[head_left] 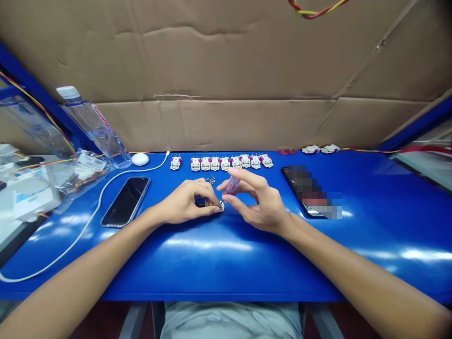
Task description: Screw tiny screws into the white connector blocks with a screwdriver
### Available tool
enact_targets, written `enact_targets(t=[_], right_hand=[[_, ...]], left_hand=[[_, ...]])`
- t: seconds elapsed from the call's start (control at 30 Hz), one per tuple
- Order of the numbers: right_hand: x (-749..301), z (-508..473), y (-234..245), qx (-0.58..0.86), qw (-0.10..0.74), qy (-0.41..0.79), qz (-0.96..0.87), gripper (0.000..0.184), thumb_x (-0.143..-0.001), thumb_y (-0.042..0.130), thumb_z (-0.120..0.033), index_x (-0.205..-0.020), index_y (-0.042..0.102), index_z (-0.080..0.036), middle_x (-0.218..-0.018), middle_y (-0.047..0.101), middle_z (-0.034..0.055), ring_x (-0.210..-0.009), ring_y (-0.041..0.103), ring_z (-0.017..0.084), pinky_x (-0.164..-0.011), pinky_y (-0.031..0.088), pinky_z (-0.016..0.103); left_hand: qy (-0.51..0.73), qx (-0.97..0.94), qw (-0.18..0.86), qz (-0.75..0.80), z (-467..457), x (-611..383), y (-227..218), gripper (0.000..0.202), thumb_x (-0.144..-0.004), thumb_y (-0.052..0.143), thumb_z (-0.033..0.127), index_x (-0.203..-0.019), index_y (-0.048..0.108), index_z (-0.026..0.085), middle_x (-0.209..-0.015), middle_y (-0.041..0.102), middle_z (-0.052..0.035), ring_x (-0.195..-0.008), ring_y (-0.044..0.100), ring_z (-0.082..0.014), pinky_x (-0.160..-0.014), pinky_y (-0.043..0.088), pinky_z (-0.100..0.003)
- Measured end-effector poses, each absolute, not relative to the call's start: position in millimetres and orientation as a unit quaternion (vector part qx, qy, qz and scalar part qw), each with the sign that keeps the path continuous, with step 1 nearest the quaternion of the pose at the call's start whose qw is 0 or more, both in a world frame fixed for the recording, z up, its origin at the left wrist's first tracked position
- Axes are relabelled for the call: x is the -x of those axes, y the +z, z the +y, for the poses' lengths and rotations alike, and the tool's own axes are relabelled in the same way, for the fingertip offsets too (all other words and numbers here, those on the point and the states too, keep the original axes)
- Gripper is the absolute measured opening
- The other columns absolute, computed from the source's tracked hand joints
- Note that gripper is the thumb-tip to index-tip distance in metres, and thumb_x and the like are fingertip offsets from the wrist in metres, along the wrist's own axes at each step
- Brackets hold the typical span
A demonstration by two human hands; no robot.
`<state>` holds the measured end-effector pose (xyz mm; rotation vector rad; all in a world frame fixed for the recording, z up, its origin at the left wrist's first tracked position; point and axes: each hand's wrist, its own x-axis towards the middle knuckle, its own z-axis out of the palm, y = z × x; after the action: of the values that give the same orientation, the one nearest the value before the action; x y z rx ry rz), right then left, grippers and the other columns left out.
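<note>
Screwdriver (232, 184) in right hand (264, 201); left hand (187, 201) pinches piece (222, 206).

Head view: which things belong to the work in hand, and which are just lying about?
Likely in the work:
translucent purple tool, in the right hand
small white plastic piece, in the left hand
tiny brassy pieces
row of white and magenta plastic plugs

Apparently lying about:
black rectangular phone, at left
clear plastic bottle
white oval object

Head-worn view — forward and down, near, above blue table (212, 273)
</note>
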<state>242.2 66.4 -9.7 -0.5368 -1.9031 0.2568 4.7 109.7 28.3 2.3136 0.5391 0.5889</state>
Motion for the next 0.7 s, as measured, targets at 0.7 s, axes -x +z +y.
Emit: enact_targets(t=[0.7], right_hand=[[-241.9, 68.4, -8.1, 0.231, 0.502, 0.121, -0.825, 0.072, -0.110, 0.061, -0.018, -0.172, 0.030, -0.037, -0.149, 0.071, 0.0082, -0.111, 0.082, 0.020, -0.099, 0.071, 0.038]], left_hand=[[0.204, -0.882, 0.357, 0.230, 113.6, -3.3, 23.6, 0.009, -0.097, 0.076, 0.025, -0.092, 0.078, 0.018, -0.090, 0.077, -0.0016, -0.077, 0.067, -0.0132, -0.075, 0.052, -0.024]])
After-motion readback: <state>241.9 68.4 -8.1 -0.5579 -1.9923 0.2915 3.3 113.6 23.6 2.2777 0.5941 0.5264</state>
